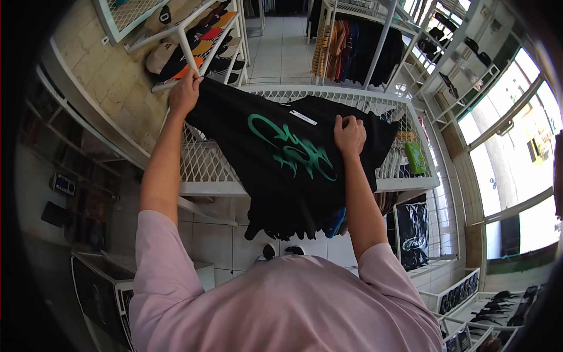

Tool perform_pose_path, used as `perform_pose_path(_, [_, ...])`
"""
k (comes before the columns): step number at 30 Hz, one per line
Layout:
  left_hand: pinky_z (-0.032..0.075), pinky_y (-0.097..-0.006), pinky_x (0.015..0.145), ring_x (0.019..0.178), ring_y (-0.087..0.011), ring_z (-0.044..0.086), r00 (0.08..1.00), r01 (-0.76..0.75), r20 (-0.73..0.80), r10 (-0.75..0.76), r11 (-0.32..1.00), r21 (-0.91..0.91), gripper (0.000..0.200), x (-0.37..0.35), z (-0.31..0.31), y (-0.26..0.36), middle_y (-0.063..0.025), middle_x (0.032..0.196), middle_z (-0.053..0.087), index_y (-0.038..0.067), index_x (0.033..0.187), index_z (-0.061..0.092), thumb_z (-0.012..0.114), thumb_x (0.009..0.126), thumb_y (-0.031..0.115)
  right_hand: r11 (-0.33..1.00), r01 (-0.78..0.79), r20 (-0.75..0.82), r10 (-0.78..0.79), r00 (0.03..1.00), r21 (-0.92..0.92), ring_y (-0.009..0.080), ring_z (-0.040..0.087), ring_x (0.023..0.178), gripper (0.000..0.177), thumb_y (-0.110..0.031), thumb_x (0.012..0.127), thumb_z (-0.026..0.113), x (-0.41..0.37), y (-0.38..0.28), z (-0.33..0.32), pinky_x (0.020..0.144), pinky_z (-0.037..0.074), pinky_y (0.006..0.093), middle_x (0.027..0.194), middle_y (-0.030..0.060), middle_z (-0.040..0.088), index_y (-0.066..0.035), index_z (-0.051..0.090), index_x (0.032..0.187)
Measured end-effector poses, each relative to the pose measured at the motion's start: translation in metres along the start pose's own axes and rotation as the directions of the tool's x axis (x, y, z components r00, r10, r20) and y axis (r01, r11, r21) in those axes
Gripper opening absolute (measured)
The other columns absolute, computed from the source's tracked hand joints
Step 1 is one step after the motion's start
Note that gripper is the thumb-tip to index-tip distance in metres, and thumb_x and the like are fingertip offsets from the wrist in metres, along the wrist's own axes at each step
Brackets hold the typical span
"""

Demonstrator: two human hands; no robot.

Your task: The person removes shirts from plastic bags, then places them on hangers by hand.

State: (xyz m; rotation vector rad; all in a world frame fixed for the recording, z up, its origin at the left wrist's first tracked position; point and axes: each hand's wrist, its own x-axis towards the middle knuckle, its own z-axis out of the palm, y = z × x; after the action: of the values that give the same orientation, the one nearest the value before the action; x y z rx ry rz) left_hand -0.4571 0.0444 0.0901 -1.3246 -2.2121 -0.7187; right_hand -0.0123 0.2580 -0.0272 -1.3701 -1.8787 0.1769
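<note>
A black T-shirt [234,141] with green lettering lies spread across a white mesh-topped table [220,188], its lower edge hanging over the near side. My left hand [185,92] is raised at the far left, its fingers closed on a corner of the shirt and pulling that part taut. On the right part of the shirt, beside the print, rests my right hand [350,136] with curled fingers that pinch the cloth. Between the hands, near the collar, a white tag [303,118] lies on the fabric.
A green packet [415,157] lies at the table's right end. Behind on the left stands a rack of caps [205,47]; farther back, clothes hang on a rail [346,50]. A black packaged item [412,234] stands below right, near low white shelves [487,317].
</note>
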Motion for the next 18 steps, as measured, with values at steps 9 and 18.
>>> perform_pose_path(9, [0.053, -0.0427, 0.083, 0.097, -0.0313, 0.068, 0.99, 0.136, 0.013, -0.137, 0.955, -0.262, 0.034, -0.161, -0.072, 0.126, -0.0139, 0.097, 0.068, 0.005, 0.105, 0.066, 0.076, 0.097, 0.036, 0.879, -0.017, 0.143, -0.058, 0.988, 0.477, 0.0326, 0.075, 0.092, 0.031, -0.03, 0.099, 0.073, -0.033, 0.01, -0.106, 0.087, 0.057, 0.0397, 0.101, 0.0162, 0.075, -0.002, 0.077, 0.113])
perform_pose_path(18, [0.051, -0.0329, 0.061, 0.065, -0.0176, 0.069, 0.762, 0.633, 0.474, -0.441, 0.661, -0.402, 0.043, -0.305, -0.088, 0.22, -0.0069, 0.069, 0.07, 0.001, 0.085, 0.072, 0.077, 0.097, 0.042, 0.994, -0.062, -0.053, 0.067, 0.996, 0.091, 0.039, 0.065, 0.11, 0.031, -0.026, 0.094, 0.078, -0.147, 0.051, -0.158, 0.094, 0.052, 0.0499, 0.116, 0.018, 0.066, -0.004, 0.073, 0.116])
